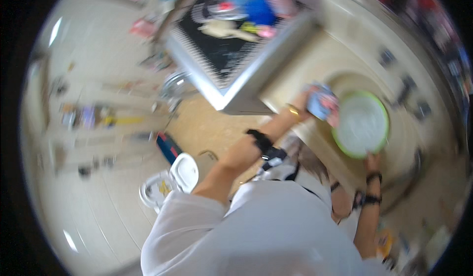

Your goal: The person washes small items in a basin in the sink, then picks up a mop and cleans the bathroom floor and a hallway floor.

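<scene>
A green-rimmed round basin (361, 124) stands in the hollow of a beige sink or tub (332, 54), with whitish, seemingly soapy water inside. Just left of its rim, my left hand (308, 100) grips a bunched blue and pink cloth (322, 102). At the near edge of the basin my right hand (372, 161) has its fingers on the rim; blur hides how firmly they close on it. Both wrists carry black straps, and a gold bracelet circles the left one.
A washing machine (242, 104) holding assorted items on its dark top cover stands at the upper left. Dark taps (406, 87) line the tub's right wall. An open white toilet (157, 189) and a blue and red object (168, 146) are at the left.
</scene>
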`<state>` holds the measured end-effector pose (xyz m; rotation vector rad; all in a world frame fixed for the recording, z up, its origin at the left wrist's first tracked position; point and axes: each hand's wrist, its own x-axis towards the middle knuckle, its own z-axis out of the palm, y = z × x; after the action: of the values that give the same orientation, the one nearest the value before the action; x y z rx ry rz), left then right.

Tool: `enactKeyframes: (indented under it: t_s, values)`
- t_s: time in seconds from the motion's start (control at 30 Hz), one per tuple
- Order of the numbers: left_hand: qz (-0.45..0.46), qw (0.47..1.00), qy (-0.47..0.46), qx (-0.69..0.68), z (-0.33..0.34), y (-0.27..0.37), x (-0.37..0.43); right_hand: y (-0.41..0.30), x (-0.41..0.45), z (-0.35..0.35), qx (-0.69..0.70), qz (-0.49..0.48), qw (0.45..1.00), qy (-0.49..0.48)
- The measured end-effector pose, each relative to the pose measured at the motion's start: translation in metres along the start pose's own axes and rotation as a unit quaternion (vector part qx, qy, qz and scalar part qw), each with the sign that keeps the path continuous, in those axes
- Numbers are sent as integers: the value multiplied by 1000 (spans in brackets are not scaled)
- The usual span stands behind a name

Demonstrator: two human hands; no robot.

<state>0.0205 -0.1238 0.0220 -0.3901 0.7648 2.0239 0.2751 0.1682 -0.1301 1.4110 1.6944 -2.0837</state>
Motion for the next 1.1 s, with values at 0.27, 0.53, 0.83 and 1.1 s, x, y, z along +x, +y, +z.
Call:
enactKeyframes:
  t_s: [0.27,0.53,0.83,1.1]
  values:
    - [16,996,77,34,12,-43,14,-40,-13,18,-328,-244,912,15]
    - [-47,900,64,428,62,-87,12,-121,-61,86,58,-68,990,-107]
    - [16,863,-28,505,-10,-36,-13,-85,-6,40,-405,-297,864,-46]
    - [67,869,-35,488,-133,53,-232,-125,-113,123,-519,-327,787,-72]
